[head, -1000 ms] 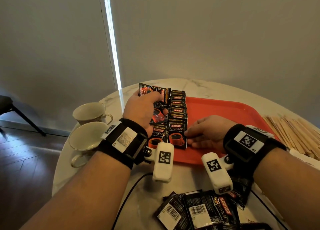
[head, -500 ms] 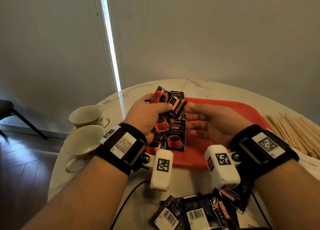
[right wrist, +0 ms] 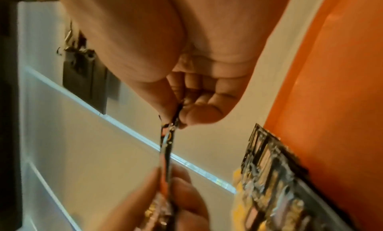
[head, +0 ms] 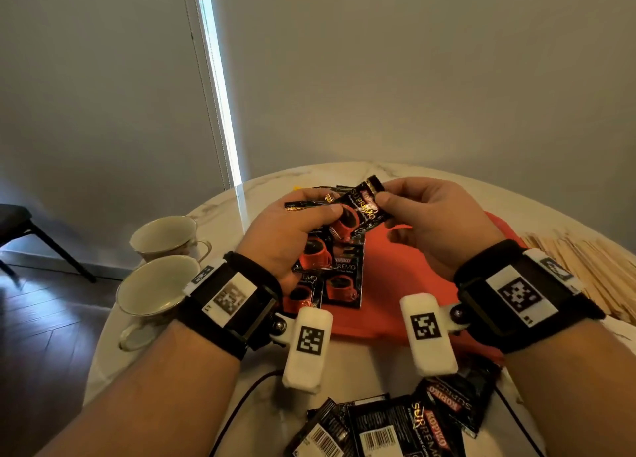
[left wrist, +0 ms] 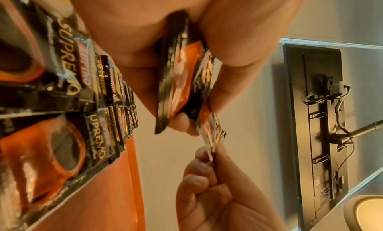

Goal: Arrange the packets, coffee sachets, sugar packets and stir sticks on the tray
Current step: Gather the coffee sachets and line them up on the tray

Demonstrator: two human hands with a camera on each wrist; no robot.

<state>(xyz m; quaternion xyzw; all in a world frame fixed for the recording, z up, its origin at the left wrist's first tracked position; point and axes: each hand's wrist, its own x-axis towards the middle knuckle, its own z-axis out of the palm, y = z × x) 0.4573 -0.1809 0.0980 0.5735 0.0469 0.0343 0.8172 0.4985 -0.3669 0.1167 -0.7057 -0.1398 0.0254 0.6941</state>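
round marble table (head: 344, 172), viewed from the head camera; bears all items below. red tray (head: 406, 284) at centre, long side toward the person, kept as the target surface for the arrangement. on the tray's left part: two overlapped rows of coffee sachets (head: 339, 277), faces up, each lapped over the next so the printed red cup shows (likely for a tidy, countable layout). stir sticks (head: 585, 270) heaped on the table right of the tray, not yet on it. loose pile of sachets (head: 395, 429) on the table near the front edge, some face down with barcodes up, awaiting transfer. two cups (head: 161, 264) left of the tray, off it.

left hand (head: 289, 236) raised above the sachet rows, fingers and thumb clenched round a small stack of sachets (left wrist: 176, 80), held as a supply. right hand (head: 433, 222) pinching, thumb against forefinger, the top corner of one sachet (head: 358, 209); lower end under the left thumb, so shared by both hands, judged as peeling one piece off the stack for placing.

sachet appearance: black glossy foil, gold "supremo" lettering, red cup graphic, serrated end seals; thin and flexible, edge-on in both wrist views. sugar packets: not identifiable.
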